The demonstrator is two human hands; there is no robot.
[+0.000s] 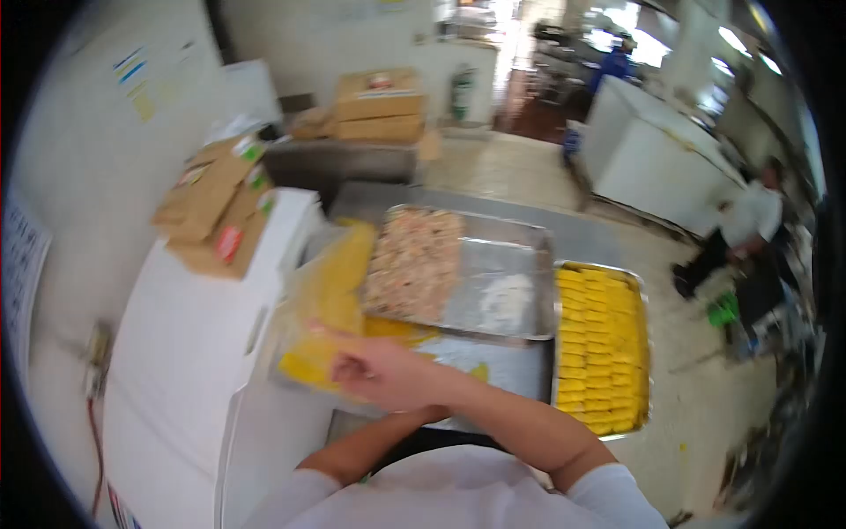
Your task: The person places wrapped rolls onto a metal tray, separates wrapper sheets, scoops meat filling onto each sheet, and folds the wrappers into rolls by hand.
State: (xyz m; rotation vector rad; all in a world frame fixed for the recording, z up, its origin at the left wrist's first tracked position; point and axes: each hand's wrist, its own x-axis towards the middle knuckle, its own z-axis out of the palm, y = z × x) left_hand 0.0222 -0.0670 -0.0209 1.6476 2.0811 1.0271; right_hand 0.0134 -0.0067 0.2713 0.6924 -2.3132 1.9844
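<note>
My right hand (374,366) reaches across to the left, over a clear plastic bag (308,304) with yellow sheets in and beside it. Its fingers look curled with one reaching forward; blur hides what they hold. The left forearm (379,441) passes beneath the right one, which hides my left hand. Just beyond them lies a metal tray (507,231), its left part filled with a pinkish chopped mixture (414,264) and its right part holding white powder (507,304). Rows of yellow rolls (599,344) fill another metal tray (648,353) to the right.
A white chest-like unit (176,353) with a cardboard box (216,212) stands at the left. More boxes (379,106) and a fire extinguisher (461,93) are at the back. One person (753,216) sits at the right; another person (612,63) is farther back, past a white unit (648,141).
</note>
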